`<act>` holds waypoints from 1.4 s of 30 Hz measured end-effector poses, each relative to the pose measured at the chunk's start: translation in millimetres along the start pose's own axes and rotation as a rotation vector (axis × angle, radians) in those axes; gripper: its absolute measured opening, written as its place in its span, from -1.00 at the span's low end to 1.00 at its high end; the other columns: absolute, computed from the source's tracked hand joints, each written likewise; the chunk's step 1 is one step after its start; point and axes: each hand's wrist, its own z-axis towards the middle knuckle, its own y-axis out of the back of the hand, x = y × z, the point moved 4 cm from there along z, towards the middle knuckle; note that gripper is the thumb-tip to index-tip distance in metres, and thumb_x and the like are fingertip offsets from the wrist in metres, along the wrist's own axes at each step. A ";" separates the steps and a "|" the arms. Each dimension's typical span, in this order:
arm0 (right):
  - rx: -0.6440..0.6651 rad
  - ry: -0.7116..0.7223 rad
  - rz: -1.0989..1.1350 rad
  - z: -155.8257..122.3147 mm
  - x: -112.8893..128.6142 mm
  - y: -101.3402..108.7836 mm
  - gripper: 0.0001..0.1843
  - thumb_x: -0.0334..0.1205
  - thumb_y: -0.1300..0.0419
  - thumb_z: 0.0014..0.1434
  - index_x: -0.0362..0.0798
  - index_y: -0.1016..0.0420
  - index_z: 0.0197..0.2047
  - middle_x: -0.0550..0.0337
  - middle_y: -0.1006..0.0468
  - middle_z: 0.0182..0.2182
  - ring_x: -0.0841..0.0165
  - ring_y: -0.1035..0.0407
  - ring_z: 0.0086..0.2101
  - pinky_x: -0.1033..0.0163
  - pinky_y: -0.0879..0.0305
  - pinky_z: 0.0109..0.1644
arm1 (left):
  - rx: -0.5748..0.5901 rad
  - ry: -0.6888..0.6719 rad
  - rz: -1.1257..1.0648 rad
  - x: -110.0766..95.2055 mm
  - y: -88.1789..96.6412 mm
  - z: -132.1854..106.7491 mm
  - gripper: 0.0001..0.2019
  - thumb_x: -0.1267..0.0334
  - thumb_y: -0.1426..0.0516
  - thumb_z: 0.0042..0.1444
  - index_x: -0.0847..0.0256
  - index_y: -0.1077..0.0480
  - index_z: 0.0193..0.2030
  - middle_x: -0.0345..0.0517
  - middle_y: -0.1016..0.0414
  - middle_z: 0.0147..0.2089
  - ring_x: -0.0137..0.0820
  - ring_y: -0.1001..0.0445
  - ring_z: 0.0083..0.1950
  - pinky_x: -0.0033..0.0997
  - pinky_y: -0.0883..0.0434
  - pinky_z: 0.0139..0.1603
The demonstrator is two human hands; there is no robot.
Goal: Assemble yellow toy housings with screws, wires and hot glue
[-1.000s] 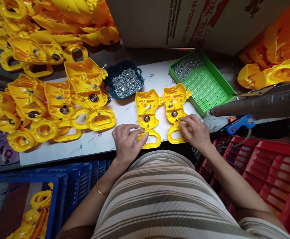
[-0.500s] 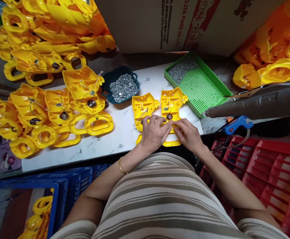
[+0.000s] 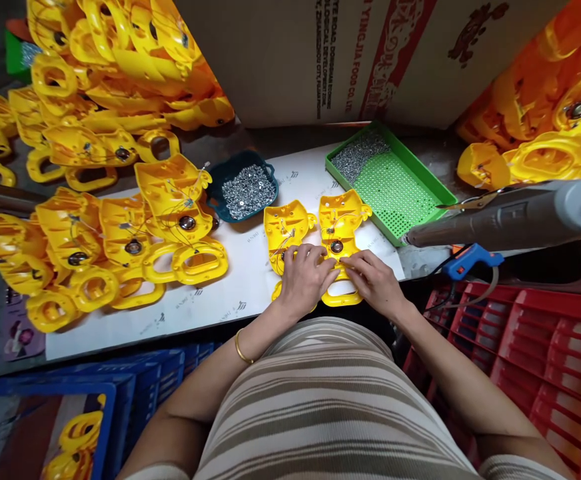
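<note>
Seen from above, at the centre of the frame, your left hand (image 3: pixel 304 280) lies with fingers spread flat over the lower part of a yellow plastic toy shell (image 3: pixel 284 235), pressing rather than gripping. Your right hand (image 3: pixel 375 283) pinches at the neck of a second yellow shell (image 3: pixel 343 223) just beside it, fingertips meeting your left hand's there, below the small round speaker (image 3: pixel 336 247). Both shells lie open side up on the white surface (image 3: pixel 250 267). A dark teal dish of screws (image 3: pixel 248 190) sits above and to the left, a green tray of screws (image 3: pixel 390 180) to the upper right. More shells are piled at the left. Keep the shell pinned flat, and work with fingertips only so the thin wires stay clear, I would judge.
</note>
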 end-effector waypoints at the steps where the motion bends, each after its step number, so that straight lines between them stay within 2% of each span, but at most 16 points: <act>1: -0.007 0.014 0.020 0.0 1.1 1.3 -0.74 -0.28 -0.06 0.31 -0.07 -0.48 0.00 0.05 -0.51 -0.23 0.35 -0.46 -0.23 0.26 -0.46 -0.20 | -0.007 -0.005 0.008 -0.3 0.7 -1.2 -0.83 0.15 -0.18 0.22 0.14 -0.53 -0.16 0.00 -0.52 -0.07 -0.15 -0.34 -0.02 -0.09 -0.13 0.00; 3: -0.050 0.034 0.064 1.2 2.8 6.4 -0.74 -0.29 -0.07 0.30 -0.06 -0.47 0.01 0.05 -0.50 -0.23 0.37 -0.46 -0.27 0.29 -0.45 -0.27 | -0.027 -0.010 0.022 -1.1 2.0 -4.5 -0.84 0.15 -0.19 0.21 0.15 -0.53 -0.17 -0.02 -0.53 -0.09 -0.16 -0.34 -0.04 -0.09 -0.13 0.00; 8: -0.320 -0.017 0.079 15.4 -1.1 28.5 -0.75 -0.31 -0.10 0.27 0.02 -0.51 -0.03 0.08 -0.48 -0.22 0.37 -0.43 -0.32 0.28 -0.42 -0.36 | -0.065 -0.029 0.028 -5.6 3.6 -11.7 -0.89 0.18 -0.22 0.19 0.15 -0.52 -0.23 -0.08 -0.54 -0.13 -0.20 -0.35 -0.06 -0.10 -0.13 0.02; 10: -0.356 -0.051 0.055 24.8 -4.3 32.7 -0.77 -0.28 -0.11 0.26 0.02 -0.52 -0.05 0.08 -0.46 -0.22 0.39 -0.40 -0.37 0.26 -0.41 -0.36 | -0.087 -0.039 0.013 -6.7 5.4 -12.7 -0.88 0.18 -0.21 0.19 0.16 -0.52 -0.23 -0.08 -0.55 -0.14 -0.21 -0.36 -0.07 -0.10 -0.13 0.03; 14: -0.316 -0.042 -0.088 41.5 -3.4 30.4 -0.79 -0.21 -0.13 0.25 -0.06 -0.58 -0.17 0.03 -0.41 -0.23 0.32 -0.38 -0.30 0.18 -0.40 -0.26 | -0.186 0.003 -0.023 -1.0 14.9 -9.5 -0.82 0.13 -0.19 0.21 0.15 -0.51 -0.14 -0.09 -0.57 -0.19 -0.23 -0.38 -0.10 -0.10 -0.15 0.03; 17: -0.256 -0.044 -0.198 48.8 1.9 23.8 -0.77 -0.20 -0.12 0.24 -0.07 -0.60 -0.22 0.00 -0.39 -0.23 0.24 -0.34 -0.21 0.11 -0.36 -0.16 | -0.251 0.099 0.035 9.6 24.3 -0.4 -0.74 0.12 -0.18 0.21 0.17 -0.50 -0.04 0.02 -0.54 -0.05 -0.15 -0.37 -0.01 -0.06 -0.17 0.06; 20: -0.158 -0.092 -0.286 53.7 6.7 16.4 -0.77 -0.21 -0.12 0.21 -0.06 -0.60 -0.24 -0.02 -0.40 -0.19 0.17 -0.30 -0.15 0.06 -0.31 -0.11 | -0.189 0.139 0.062 17.5 27.2 11.9 -0.75 0.12 -0.17 0.20 0.18 -0.51 -0.07 0.11 -0.45 0.13 -0.01 -0.29 0.16 0.07 -0.13 0.14; 23: -0.092 -0.127 -0.362 57.3 10.9 12.4 -0.79 -0.24 -0.13 0.18 -0.05 -0.61 -0.26 -0.02 -0.41 -0.14 0.14 -0.27 -0.12 0.03 -0.24 -0.10 | -0.114 0.138 0.029 20.3 24.8 19.5 -0.81 0.16 -0.18 0.18 0.16 -0.54 -0.14 0.12 -0.39 0.20 0.04 -0.24 0.23 0.14 -0.10 0.19; 30: -0.043 -0.147 -0.435 60.8 14.9 10.0 -0.78 -0.18 -0.15 0.19 -0.04 -0.62 -0.25 0.00 -0.46 -0.03 0.08 -0.22 -0.02 -0.01 -0.10 -0.06 | -0.047 0.169 -0.066 19.6 14.4 15.1 -0.81 0.15 -0.19 0.17 0.14 -0.56 -0.15 0.09 -0.35 0.24 0.05 -0.20 0.28 0.18 -0.14 0.20; 38: -0.084 -0.207 -0.376 61.5 11.0 8.2 -0.75 -0.12 -0.14 0.24 0.03 -0.54 -0.08 0.07 -0.49 -0.10 0.14 -0.25 -0.07 0.04 -0.06 -0.07 | -0.020 0.194 -0.099 18.5 6.9 8.5 -0.76 0.17 -0.17 0.19 0.12 -0.53 -0.03 0.06 -0.32 0.27 0.00 -0.17 0.30 0.15 -0.14 0.23; 42: 0.010 -0.203 -0.387 68.0 9.3 10.7 -0.82 -0.15 -0.16 0.23 0.05 -0.58 -0.18 0.08 -0.51 -0.15 0.12 -0.27 -0.07 0.05 -0.08 -0.08 | -0.013 0.211 -0.105 19.4 9.0 10.6 -0.79 0.21 -0.15 0.21 0.11 -0.54 -0.07 0.00 -0.36 0.25 -0.02 -0.18 0.30 0.12 -0.14 0.24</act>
